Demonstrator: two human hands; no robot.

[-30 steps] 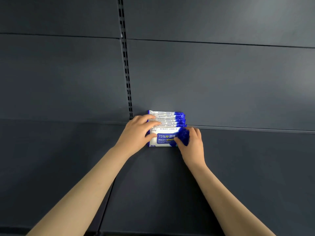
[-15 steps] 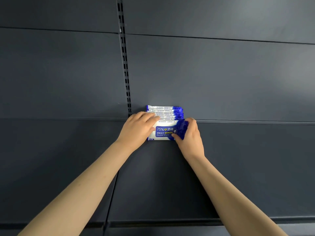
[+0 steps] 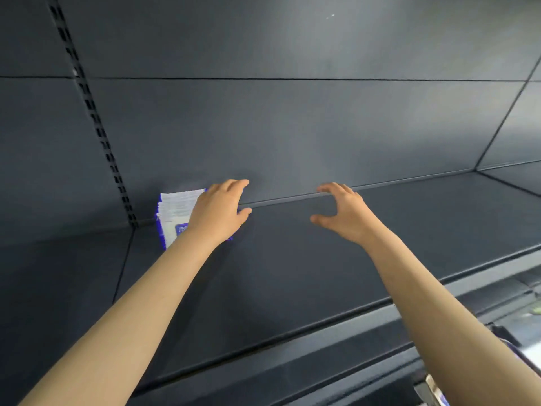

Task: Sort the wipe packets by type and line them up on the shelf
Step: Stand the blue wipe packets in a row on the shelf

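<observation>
The dark grey back panel [image 3: 292, 127] fills most of the head view, divided by thin horizontal seams, with a blurred patch of glare near the top. Below it the shelf [image 3: 292, 273] runs out to the right, its front lip cutting diagonally across the lower frame. Two bare forearms reach in from the bottom edge, both cut off before the elbow.

The left hand [image 3: 218, 213] sits at the back of the shelf, directly in front of the wipe packets [image 3: 175, 212]. Its fingers [image 3: 234, 184] lie loosely together and point past the packets toward the back panel, with the thumb held apart below them; only bare shelf shows in the gap. Whether the palm touches the packets is hidden. The right hand [image 3: 345, 213] hovers well apart to the right, its fingers [image 3: 330, 188] spread and bent in a claw, holding nothing.

The packets stand upright in a tight row against the back panel, just right of the slotted upright [image 3: 96, 121]. They are white with blue edges. The left hand covers their right half, the print is smeared, and only a scrap of the front label shows, so their number cannot be counted.

At the lower right corner some blurred items [image 3: 524, 356] are cut off and unreadable.
</observation>
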